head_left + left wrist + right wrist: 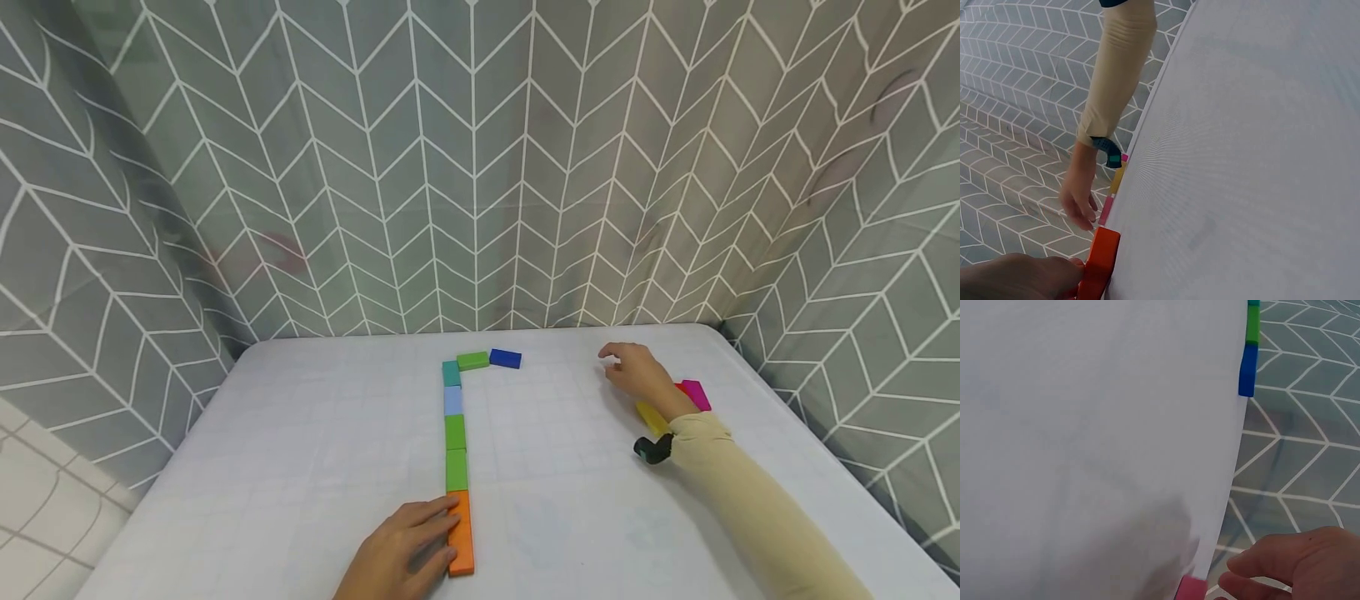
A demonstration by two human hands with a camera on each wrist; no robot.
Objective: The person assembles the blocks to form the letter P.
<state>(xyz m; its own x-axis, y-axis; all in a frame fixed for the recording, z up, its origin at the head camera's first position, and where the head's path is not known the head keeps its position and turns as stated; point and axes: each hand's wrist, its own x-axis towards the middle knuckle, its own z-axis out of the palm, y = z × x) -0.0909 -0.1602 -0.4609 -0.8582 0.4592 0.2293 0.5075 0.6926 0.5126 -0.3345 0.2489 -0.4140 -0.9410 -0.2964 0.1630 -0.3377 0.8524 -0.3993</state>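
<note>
My left hand rests on the table with its fingertips against the left side of an orange block, the near end of a row. In the left wrist view the thumb side lies right at that orange block. My right hand hovers at the far right, fingers loosely bent, with nothing visible between them in the head view. Near those fingers in the right wrist view is a pink-red block. A yellow block, a red block and a magenta block lie around the right wrist, partly hidden.
Beyond the orange block, the row continues with green blocks, a light blue block and a teal block. At the far end it turns right with a green block and a dark blue block. Patterned curtains surround the white table.
</note>
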